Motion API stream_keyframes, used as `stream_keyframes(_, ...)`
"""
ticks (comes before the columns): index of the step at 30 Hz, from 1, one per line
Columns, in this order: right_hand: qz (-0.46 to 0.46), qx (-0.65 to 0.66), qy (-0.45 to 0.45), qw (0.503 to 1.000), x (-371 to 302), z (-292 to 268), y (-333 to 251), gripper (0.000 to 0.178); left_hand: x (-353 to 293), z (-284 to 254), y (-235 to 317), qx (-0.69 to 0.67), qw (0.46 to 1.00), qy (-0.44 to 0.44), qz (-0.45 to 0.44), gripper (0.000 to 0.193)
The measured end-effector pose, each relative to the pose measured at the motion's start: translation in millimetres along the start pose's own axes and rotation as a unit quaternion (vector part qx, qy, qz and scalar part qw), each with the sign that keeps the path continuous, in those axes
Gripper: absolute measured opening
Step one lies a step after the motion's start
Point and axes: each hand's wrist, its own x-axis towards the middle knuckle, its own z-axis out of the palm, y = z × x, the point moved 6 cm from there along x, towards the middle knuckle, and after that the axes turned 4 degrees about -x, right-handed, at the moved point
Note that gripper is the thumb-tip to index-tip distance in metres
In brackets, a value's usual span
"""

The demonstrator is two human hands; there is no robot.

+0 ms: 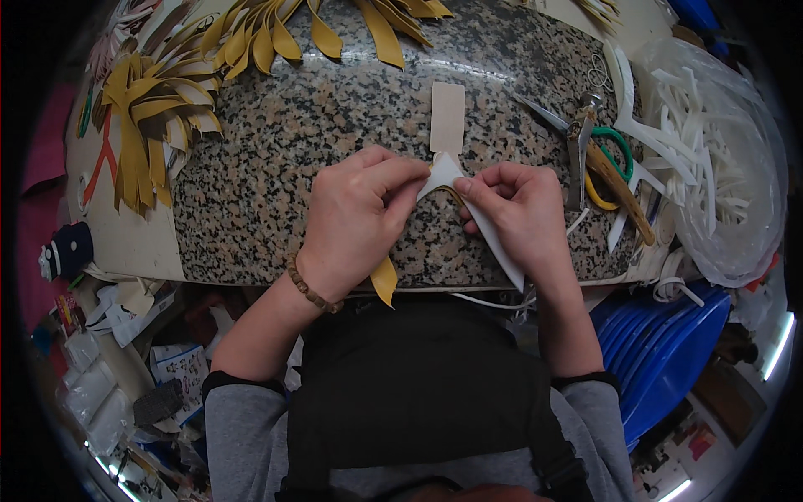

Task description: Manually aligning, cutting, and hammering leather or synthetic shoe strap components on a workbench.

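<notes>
My left hand (355,219) and my right hand (520,211) meet over a speckled granite slab (276,159). Together they pinch a mustard-yellow strip whose tail (385,281) hangs below my left palm. A white backing strip (485,226) is folded away from it at the fingertips and trails down under my right hand. A beaded bracelet (311,289) circles my left wrist. A small beige rectangular piece (447,115) lies flat on the slab just beyond my fingers.
Bundles of yellow strips (159,117) lie at the slab's left and far edge. Scissors with green and yellow handles (609,163), pliers and a wooden-handled tool lie to the right. A clear bag of white strip waste (719,159) and stacked blue bins (669,351) sit at right.
</notes>
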Motion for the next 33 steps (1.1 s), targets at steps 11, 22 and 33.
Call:
stream_keyframes(11, 0.001, -0.054, 0.019, 0.998, -40.4, -13.8, 12.9, 0.02, -1.7, 25.8, 38.2, 0.316, 0.914, -0.137, 0.213, 0.046)
stream_keyframes(22, 0.039, 0.054, 0.018, 0.998, -72.5, -32.6, 49.4, 0.016, -8.0, 17.9, 39.7, 0.262, 0.931, -0.161, 0.197, 0.056)
stream_keyframes(33, -0.014, 0.128, -0.087, 0.988, -33.9, -7.2, 4.2, 0.035, -5.5, 15.8, 34.6, 0.207, 0.961, -0.128, 0.133, 0.052)
